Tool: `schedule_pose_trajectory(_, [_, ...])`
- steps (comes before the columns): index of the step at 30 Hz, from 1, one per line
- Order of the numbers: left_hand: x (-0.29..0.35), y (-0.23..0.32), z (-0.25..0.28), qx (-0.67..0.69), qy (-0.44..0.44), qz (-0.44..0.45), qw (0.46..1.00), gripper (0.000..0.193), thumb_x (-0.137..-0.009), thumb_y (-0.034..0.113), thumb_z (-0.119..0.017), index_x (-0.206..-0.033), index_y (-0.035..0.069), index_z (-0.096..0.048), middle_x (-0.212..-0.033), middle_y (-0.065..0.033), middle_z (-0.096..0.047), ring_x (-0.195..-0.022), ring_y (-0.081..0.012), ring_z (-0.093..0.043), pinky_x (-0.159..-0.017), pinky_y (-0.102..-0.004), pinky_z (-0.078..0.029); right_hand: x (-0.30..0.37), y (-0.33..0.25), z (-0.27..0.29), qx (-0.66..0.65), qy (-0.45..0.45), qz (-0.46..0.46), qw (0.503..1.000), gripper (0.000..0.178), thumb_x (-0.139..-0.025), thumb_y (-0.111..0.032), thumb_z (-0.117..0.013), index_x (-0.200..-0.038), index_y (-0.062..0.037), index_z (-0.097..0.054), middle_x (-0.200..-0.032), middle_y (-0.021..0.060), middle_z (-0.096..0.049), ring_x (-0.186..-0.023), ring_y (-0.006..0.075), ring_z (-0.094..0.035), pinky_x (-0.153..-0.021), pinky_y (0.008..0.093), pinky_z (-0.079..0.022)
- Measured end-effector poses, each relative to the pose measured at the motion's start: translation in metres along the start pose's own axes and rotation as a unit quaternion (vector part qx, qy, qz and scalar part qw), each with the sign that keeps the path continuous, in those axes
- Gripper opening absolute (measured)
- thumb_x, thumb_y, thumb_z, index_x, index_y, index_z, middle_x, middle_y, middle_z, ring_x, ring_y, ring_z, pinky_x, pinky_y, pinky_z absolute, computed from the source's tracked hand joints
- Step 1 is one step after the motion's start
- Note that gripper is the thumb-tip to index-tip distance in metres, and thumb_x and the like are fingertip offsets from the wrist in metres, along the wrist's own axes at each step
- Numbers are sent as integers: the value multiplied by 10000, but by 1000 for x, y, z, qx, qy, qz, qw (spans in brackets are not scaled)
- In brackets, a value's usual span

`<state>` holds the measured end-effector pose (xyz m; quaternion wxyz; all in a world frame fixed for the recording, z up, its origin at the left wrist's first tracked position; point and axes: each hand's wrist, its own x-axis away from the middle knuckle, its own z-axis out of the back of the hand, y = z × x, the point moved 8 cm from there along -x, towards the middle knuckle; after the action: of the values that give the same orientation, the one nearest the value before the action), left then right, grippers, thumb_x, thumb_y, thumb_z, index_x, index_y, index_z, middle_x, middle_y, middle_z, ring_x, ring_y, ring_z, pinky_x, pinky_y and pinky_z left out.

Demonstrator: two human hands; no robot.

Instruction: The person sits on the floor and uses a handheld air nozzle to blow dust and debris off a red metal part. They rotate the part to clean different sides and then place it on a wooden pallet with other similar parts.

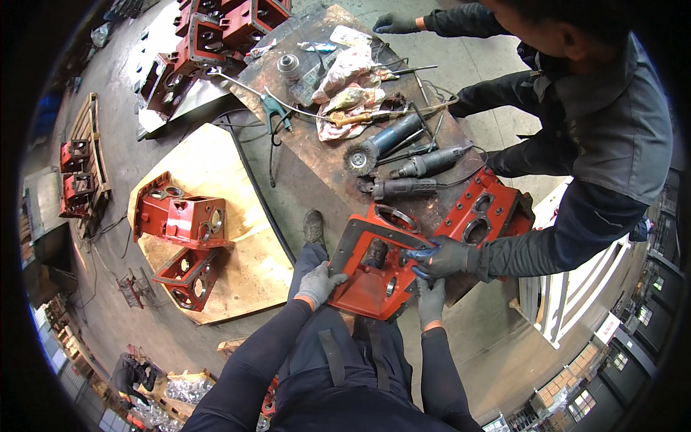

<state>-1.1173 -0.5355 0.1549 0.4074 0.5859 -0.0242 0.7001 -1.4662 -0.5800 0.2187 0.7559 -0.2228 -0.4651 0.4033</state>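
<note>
Between my hands is a red metal housing [367,291], hollow, with a dark flat rim and round bores. My left hand [318,286], in a grey glove, is closed on its left edge. Gloved in grey too, my right hand [432,302] grips the housing's right side; its fingers are partly hidden. A co-worker's gloved hand [443,258] rests on the same housing at its right rim. The housing's far end lies over the near edge of the workbench [309,155]. Right beside it on the bench sits a second red housing [481,216].
Farther up the bench lie an angle grinder [381,146] with a wire wheel, two grey power tools [432,162], stained rags [349,86] and a green air gun [275,114]. Red castings [187,223] stand on a wooden board [248,281] at left. The co-worker [604,122] stands at right.
</note>
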Motion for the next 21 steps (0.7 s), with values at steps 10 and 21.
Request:
schedule_pose_trajectory(10, [1, 1, 1, 5, 3, -8, 1000, 681, -920, 615, -703, -1274, 39, -624, -1161, -261, -737, -1117, -417, -703, -957, -489, -533, -8, 28, -2, -59, -16, -8, 998, 675, -1002, -269, -749, -1529, 21, -444, -1493, 174, -578, -1347, 259, -556, -1138, 380, -414])
schedule_pose_trajectory(21, [0, -1, 0, -5, -8, -2, 1000, 682, -925, 634, -687, -1250, 37, -625, -1154, -256, -739, -1120, -410, -702, -956, -480, -532, -4, 0, -3, -70, -24, -7, 997, 611, -1004, -223, -746, -1498, 21, -480, -1457, 122, -603, -1300, 205, -565, -1118, 349, -421])
